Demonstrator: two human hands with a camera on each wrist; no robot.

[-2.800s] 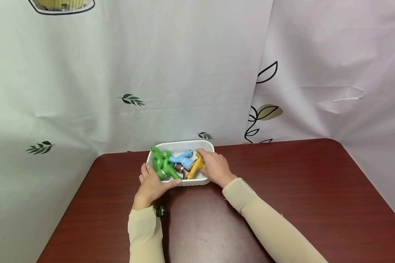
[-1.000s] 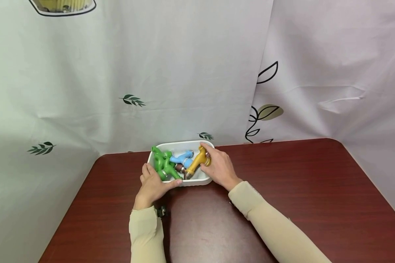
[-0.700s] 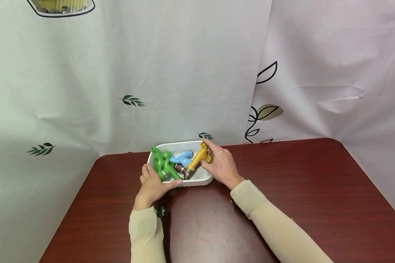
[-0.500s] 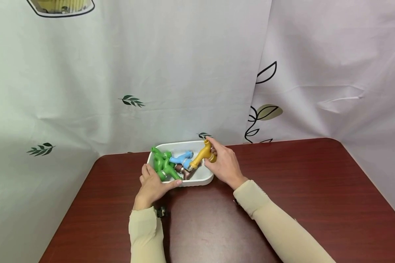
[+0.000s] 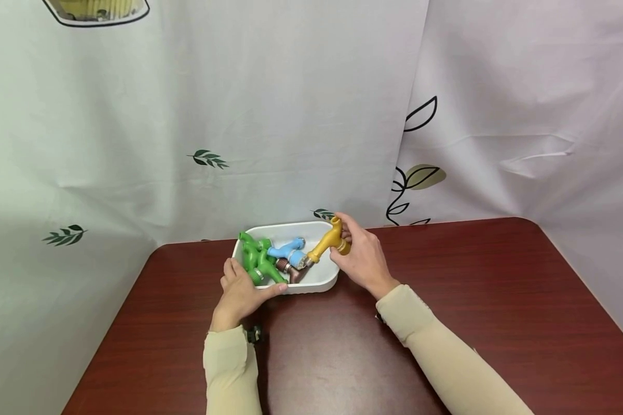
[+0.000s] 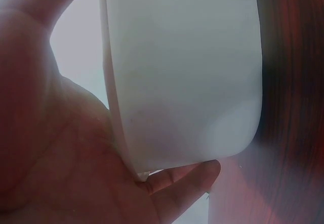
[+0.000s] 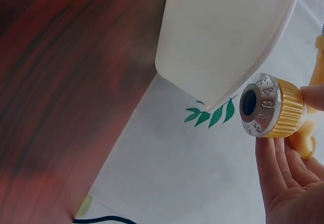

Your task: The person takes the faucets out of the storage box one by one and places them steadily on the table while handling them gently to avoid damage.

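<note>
My right hand (image 5: 367, 258) pinches a yellow plastic water tap (image 5: 328, 242) above the right end of a white tray (image 5: 314, 288). Its threaded end points down-left toward the other taps. In the right wrist view, the ribbed yellow knob (image 7: 289, 110) with a silvery cap faces the camera. My left hand (image 5: 237, 295) holds the tray's near left corner, thumb along the front rim and fingers at the left side. Inside the tray lie green taps (image 5: 263, 266) at the left, a light-blue tap (image 5: 286, 250) in the middle and a brown tap (image 5: 297, 274) near the front wall.
The tray stands at the back edge of a dark red-brown wooden table (image 5: 472, 300). A white cloth (image 5: 291, 115) printed with leaves hangs right behind it. A small dark device (image 5: 254, 334) sits at my left wrist.
My right hand has lifted the yellow tap off the others and moved it up and to the right, uncovering more of the blue and brown taps. The left hand has stayed on the tray.
</note>
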